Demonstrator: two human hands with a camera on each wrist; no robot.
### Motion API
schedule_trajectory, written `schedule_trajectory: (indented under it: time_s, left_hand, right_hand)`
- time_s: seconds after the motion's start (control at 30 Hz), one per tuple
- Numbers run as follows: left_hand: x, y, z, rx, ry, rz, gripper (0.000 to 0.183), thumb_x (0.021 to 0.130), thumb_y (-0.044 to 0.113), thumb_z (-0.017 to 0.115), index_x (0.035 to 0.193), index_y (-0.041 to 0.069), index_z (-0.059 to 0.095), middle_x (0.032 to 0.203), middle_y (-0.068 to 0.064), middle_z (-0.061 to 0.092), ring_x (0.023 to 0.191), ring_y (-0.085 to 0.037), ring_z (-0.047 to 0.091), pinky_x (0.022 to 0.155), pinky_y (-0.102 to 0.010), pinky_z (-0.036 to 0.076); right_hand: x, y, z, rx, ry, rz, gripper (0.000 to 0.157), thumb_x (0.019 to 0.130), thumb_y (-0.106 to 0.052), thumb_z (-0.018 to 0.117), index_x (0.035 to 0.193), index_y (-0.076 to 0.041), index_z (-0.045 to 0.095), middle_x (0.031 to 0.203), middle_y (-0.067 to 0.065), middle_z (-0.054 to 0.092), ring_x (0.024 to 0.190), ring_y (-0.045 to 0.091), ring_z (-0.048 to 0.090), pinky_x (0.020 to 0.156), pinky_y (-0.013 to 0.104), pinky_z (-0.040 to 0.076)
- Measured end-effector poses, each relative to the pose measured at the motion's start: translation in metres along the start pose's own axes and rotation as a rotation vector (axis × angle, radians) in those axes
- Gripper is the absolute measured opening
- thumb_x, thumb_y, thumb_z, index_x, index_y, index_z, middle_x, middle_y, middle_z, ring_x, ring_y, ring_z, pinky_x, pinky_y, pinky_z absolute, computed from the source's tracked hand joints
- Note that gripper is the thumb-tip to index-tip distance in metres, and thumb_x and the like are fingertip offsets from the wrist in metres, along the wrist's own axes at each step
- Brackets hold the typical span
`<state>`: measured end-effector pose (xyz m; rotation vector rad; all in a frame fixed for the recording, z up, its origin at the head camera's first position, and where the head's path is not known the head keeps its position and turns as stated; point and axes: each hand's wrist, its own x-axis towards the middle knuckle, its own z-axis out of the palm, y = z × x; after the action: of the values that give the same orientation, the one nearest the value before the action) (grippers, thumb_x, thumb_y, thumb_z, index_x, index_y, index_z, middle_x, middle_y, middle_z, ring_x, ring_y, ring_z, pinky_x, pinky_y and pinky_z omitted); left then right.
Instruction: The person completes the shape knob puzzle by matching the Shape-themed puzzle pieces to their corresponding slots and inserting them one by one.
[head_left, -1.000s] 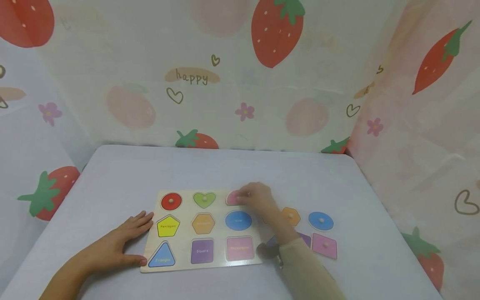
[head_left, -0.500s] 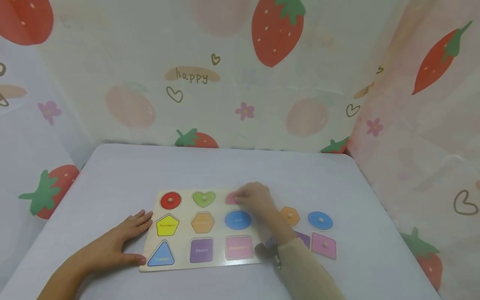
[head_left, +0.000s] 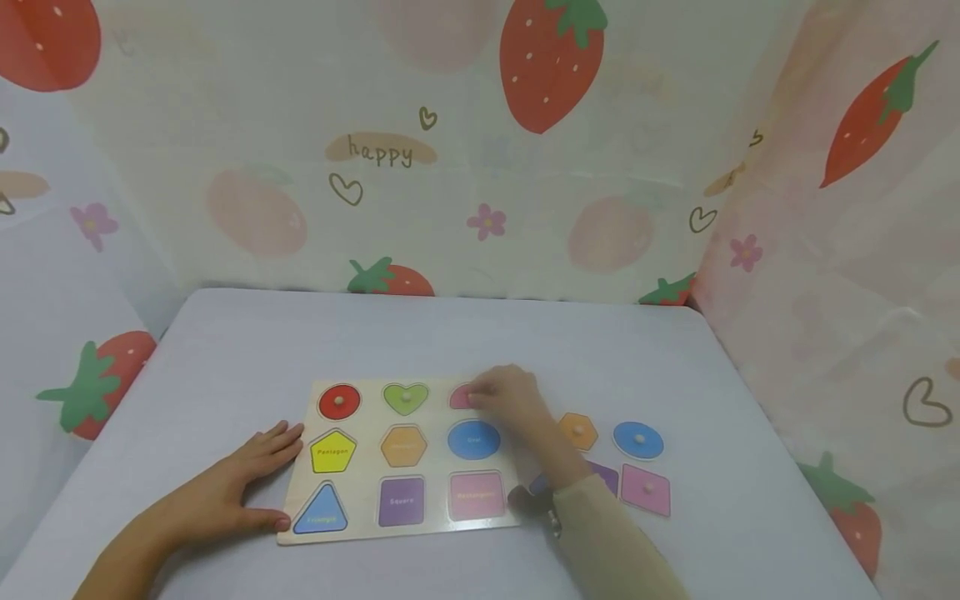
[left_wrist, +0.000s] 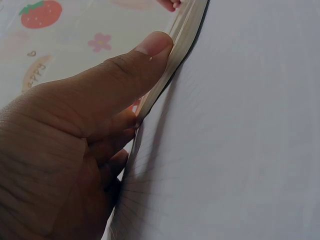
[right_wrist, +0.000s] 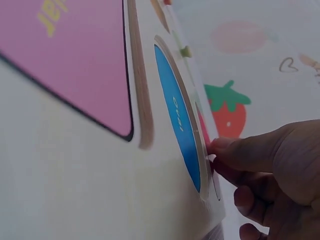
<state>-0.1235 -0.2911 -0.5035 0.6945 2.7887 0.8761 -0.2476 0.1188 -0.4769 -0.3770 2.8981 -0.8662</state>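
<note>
- Head view: The left hand (head_left: 232, 485), fingers extended and thumb spread, rests against the left edge of the puzzle board (head_left: 367, 467). The right hand (head_left: 513, 402) pinches the curved pink piece (head_left: 458, 397) at the board's far right recess, partly hiding it. In the same row sit the red circle (head_left: 329, 403) and green heart (head_left: 406, 409). On the table (head_left: 375, 333), right of the board, lie the orange hexagon (head_left: 572, 442), blue oval (head_left: 628, 450) and pink rectangle (head_left: 637, 501).
- Left wrist view: The thumb touches the board's edge, apart from the shadowed fingers.
- Right wrist view: Thumb and forefinger tips close together on the curved pink piece, just beyond the recess (right_wrist: 177, 120) printed "Oval".
</note>
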Motion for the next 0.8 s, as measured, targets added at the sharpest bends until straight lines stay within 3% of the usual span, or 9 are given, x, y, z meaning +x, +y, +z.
schedule_trajectory:
  time_s: [0.17,0.3,0.4,0.63,0.8]
  left_hand:
    - [-0.002,0.000,-0.001,-0.001,0.002,-0.004,0.102,0.075,0.070,0.077,0.157,0.020,0.044,0.167,-0.005,0.033,0.153,-0.046,0.023,0.105,0.005,-0.001]
    - [-0.002,-0.001,-0.001,0.004,-0.009,-0.016,0.102,0.074,0.071,0.077,0.157,0.021,0.044,0.167,-0.003,0.032,0.154,-0.044,0.022,0.104,0.005,-0.002]
    - [-0.001,0.000,0.000,0.008,-0.015,-0.022,0.104,0.073,0.071,0.077,0.157,0.019,0.045,0.167,-0.004,0.032,0.154,-0.045,0.022,0.103,0.006,-0.003]
    - [-0.002,0.003,0.000,0.005,-0.009,-0.013,0.105,0.073,0.069,0.079,0.156,0.014,0.046,0.166,-0.009,0.035,0.152,-0.048,0.024,0.104,0.006,-0.003]
    - [-0.001,0.004,-0.002,0.009,-0.012,-0.007,0.104,0.074,0.069,0.078,0.156,0.014,0.045,0.166,-0.008,0.035,0.152,-0.047,0.024,0.105,0.005,-0.003]
  right_hand:
    - [-0.001,0.000,-0.002,0.032,-0.049,0.034,0.020,0.093,-0.029,0.077,0.112,-0.021,0.079,0.108,-0.005,0.076,0.113,0.020,0.066,0.104,0.043,0.051]
    - [-0.007,-0.005,-0.009,0.039,-0.095,0.066,0.023,0.095,-0.026,0.075,0.118,-0.020,0.077,0.112,-0.004,0.074,0.115,0.021,0.063,0.105,0.045,0.051]
    - [-0.012,-0.004,-0.015,0.005,-0.105,0.039,0.024,0.096,-0.025,0.072,0.120,-0.020,0.076,0.115,-0.003,0.074,0.118,0.022,0.062,0.106,0.045,0.050]
    - [-0.031,0.007,-0.029,-0.077,-0.013,-0.147,0.023,0.097,-0.021,0.071,0.118,-0.014,0.076,0.120,0.003,0.074,0.123,0.028,0.060,0.112,0.047,0.043]
    - [-0.049,0.012,-0.042,-0.078,0.023,-0.136,0.021,0.095,-0.018,0.073,0.116,-0.015,0.077,0.115,0.001,0.074,0.121,0.028,0.059,0.111,0.048,0.043]
